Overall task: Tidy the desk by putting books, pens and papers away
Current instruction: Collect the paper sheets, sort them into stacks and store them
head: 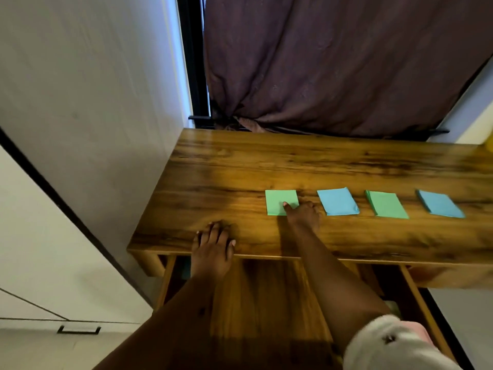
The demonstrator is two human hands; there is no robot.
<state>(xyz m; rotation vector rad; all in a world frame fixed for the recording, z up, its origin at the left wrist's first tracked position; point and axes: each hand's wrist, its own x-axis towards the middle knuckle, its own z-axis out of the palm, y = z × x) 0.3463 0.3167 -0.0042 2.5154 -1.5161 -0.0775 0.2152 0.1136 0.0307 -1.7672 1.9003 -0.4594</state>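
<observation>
Several small pads of coloured paper lie in a row on the wooden desk (240, 161): a green pad (278, 200) at the left, then a blue pad (337, 201), another green pad (386, 204) and a second blue pad (440, 204) at the right. My right hand (304, 214) reaches onto the left green pad, its forefinger tip pressing the pad's near right part while the other fingers are curled. My left hand (213, 244) rests flat on the desk's front edge, fingers straight, holding nothing.
An open wooden drawer (266, 295) sticks out under the desk's front edge, below my arms. A dark curtain (333, 62) hangs behind the desk. A white cabinet with a black handle (79, 329) stands at the left. A yellow object (489, 145) shows at the far right edge.
</observation>
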